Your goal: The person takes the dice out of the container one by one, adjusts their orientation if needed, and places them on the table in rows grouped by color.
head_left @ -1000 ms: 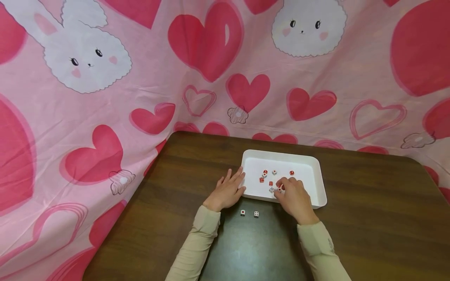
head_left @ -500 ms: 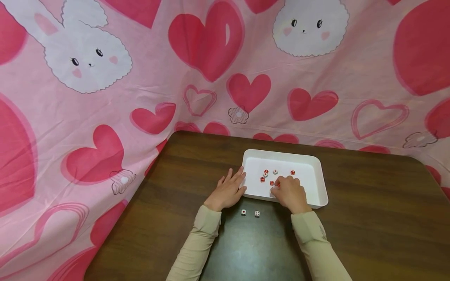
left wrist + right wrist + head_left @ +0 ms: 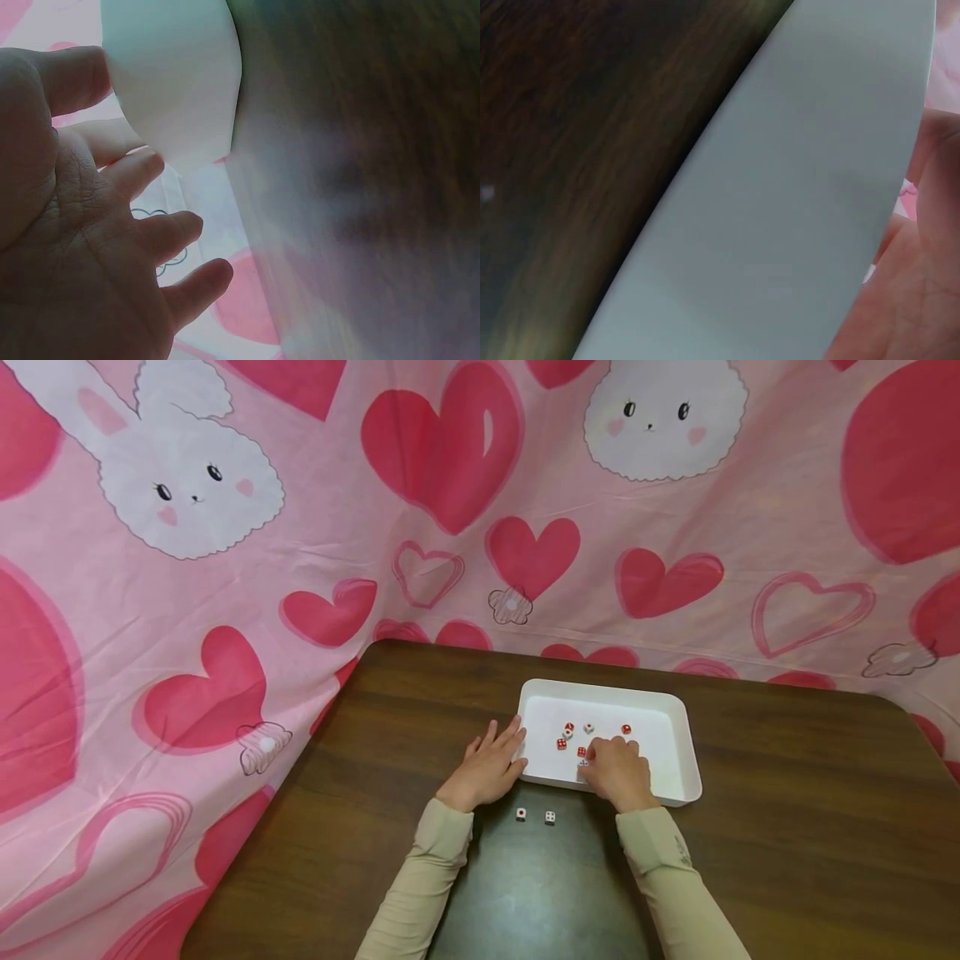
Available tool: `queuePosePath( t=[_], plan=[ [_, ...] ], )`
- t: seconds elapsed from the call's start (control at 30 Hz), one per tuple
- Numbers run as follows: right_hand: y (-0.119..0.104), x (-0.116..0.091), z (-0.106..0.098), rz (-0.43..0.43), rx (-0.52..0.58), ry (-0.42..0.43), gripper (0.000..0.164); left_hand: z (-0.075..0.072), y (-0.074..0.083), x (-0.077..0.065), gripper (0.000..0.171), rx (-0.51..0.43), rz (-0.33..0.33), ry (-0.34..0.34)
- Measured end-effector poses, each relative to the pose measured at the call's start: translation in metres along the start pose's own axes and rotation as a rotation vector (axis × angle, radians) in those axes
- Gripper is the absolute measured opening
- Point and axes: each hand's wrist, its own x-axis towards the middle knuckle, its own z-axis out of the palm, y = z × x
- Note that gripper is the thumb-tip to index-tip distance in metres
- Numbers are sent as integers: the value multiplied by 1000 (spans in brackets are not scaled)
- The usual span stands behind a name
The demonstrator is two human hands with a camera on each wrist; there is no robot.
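Observation:
In the head view a white tray [image 3: 678,735] with low walls holds several small red and white dice. My left hand [image 3: 483,772] lies against its left end, fingers spread and fairly straight; the left wrist view shows the fingertips [image 3: 154,161] at the tray wall [image 3: 176,82]. My right hand [image 3: 618,772] reaches over the front wall with curled fingers down among the dice. A white die [image 3: 582,763] shows right at its thumb, and a red die [image 3: 581,752] is just beyond. I cannot tell whether the fingers pinch a die, as the hand covers them.
Two white dice, a left one [image 3: 521,814] and a right one [image 3: 551,817], lie on the dark wooden table [image 3: 810,827] in front of the tray. A red die [image 3: 626,729] sits apart toward the tray's right. Pink cloth [image 3: 465,585] with hearts hangs behind the table.
My right hand has moved slightly left and lower over the dice, its thumb and index finger drawing closer together. The left hand stays at the tray's left end.

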Motion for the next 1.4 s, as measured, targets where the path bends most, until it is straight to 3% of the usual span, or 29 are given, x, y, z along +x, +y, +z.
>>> queuePosePath(
  t=[0.73, 1.4],
  plan=[
    [-2, 1, 3, 6, -23, -30, 22, 0, 1, 0, 55, 6, 6, 2],
    [-1, -1, 1, 10, -20, 9, 20, 0, 2, 1, 55, -7, -14, -6]
  ],
)
